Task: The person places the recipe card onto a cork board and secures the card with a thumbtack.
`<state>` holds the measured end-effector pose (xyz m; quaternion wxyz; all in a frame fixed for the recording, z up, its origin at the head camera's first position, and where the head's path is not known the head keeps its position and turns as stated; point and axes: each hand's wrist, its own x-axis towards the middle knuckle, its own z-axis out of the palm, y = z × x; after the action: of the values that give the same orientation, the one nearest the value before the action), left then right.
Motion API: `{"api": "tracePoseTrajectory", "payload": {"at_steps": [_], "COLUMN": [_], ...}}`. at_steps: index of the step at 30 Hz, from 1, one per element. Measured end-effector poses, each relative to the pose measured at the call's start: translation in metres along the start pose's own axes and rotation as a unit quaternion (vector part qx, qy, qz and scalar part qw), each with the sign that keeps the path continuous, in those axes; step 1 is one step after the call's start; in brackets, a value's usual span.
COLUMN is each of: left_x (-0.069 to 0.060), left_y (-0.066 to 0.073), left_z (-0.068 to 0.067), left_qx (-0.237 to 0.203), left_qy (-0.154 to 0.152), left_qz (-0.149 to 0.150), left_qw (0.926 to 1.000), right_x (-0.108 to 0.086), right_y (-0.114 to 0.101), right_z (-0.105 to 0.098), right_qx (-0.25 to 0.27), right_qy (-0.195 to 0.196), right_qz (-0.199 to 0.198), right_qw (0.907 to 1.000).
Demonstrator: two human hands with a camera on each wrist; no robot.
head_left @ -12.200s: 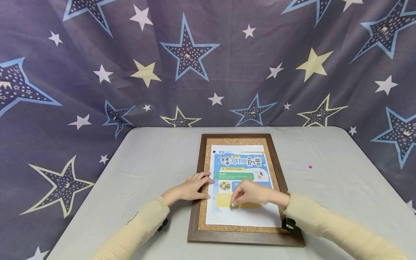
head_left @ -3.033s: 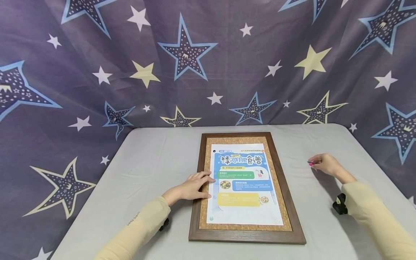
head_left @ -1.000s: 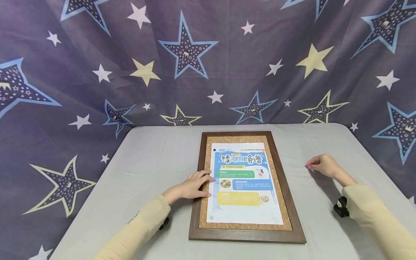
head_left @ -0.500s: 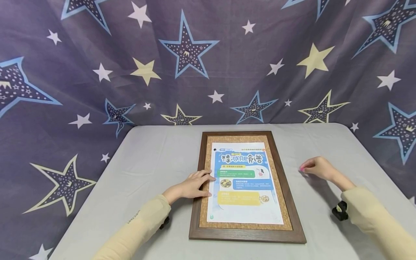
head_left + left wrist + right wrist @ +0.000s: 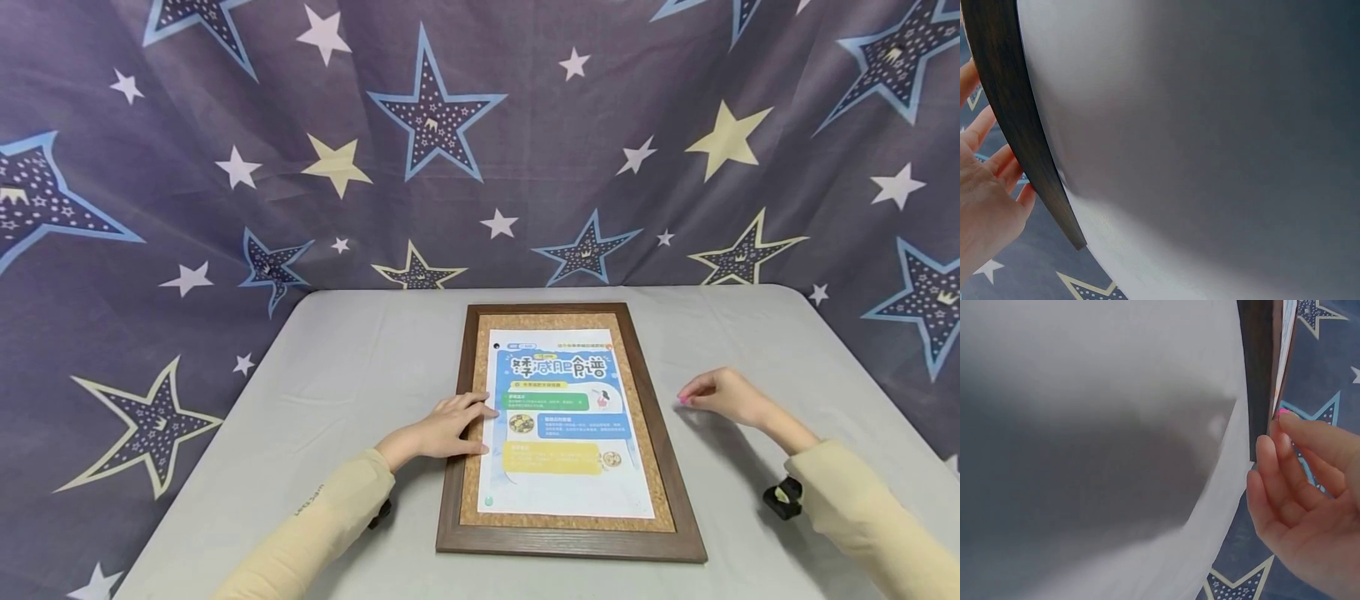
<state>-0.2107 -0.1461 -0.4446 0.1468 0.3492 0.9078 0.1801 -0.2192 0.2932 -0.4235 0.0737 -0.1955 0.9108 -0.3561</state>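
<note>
A wood-framed corkboard (image 5: pixel 570 543) lies on the table, bearing a printed sheet (image 5: pixel 562 492) with a blue heading. My left hand (image 5: pixel 442 429) rests over the board's left side, its spread fingertips at the sheet's edge. To the right of the board, my right hand (image 5: pixel 731 398) pinches a small pink pushpin (image 5: pixel 684 400) between thumb and forefinger, above the tabletop. The right wrist view shows that pink pushpin (image 5: pixel 1283 412) at the fingertips, mostly covered. A black pin (image 5: pixel 496 346) and an orange pin (image 5: pixel 609 347) sit at the sheet's top corners, a green pin (image 5: pixel 489 501) at its lower left.
The board lies on a pale grey cloth-covered table (image 5: pixel 360 358). Behind it hangs a dark curtain (image 5: pixel 517 75) printed with stars. A black wrist camera (image 5: pixel 783 497) sits under the right sleeve.
Earlier, my right hand held the green pin over the sheet's lower left, then reached the pink pushpin on the table. Now it carries the pink pushpin left towards the board. My left hand stays put.
</note>
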Motion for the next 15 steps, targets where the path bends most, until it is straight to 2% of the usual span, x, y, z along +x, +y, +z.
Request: {"api": "tracePoseTrajectory", "payload": {"at_steps": [15], "left_x": [-0.001], "left_y": [0.001], "left_z": [-0.001], "left_qx": [-0.006], "left_qy": [0.002], "left_qz": [0.001], "left_qw": [1.0000], "right_x": [-0.005], "right_y": [-0.019], "right_z": [0.012], "right_qx": [0.023], "right_qy": [-0.041], "right_qz": [-0.031], "right_qw": [0.9984]}}
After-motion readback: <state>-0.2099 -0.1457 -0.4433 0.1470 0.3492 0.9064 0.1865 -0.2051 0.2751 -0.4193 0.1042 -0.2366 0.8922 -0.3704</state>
